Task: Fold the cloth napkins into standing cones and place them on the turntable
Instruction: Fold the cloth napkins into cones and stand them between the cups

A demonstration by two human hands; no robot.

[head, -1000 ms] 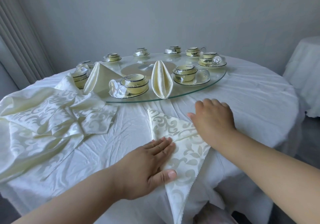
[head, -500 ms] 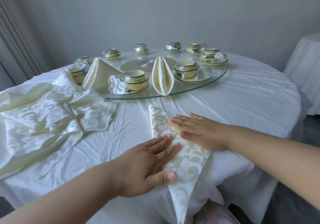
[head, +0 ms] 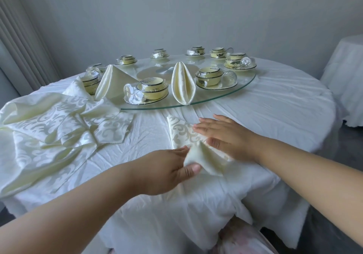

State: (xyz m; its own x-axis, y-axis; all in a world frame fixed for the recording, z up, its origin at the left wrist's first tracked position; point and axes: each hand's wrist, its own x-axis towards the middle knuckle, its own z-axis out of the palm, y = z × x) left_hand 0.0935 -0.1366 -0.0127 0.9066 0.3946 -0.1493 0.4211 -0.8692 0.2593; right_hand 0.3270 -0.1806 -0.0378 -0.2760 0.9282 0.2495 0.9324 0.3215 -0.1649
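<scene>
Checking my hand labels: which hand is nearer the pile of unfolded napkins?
Left. The left hand pinches the near corner of the napkin being folded, just right of the pile. The right hand presses that napkin flat, farther right.

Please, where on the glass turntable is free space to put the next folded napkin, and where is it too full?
The turntable has a bare patch at its near right rim, right of the cup set. Another gap lies between the standing napkin and the wrapped bowl, but narrow. The far rim and left side, by the second cone, look crowded.
</scene>
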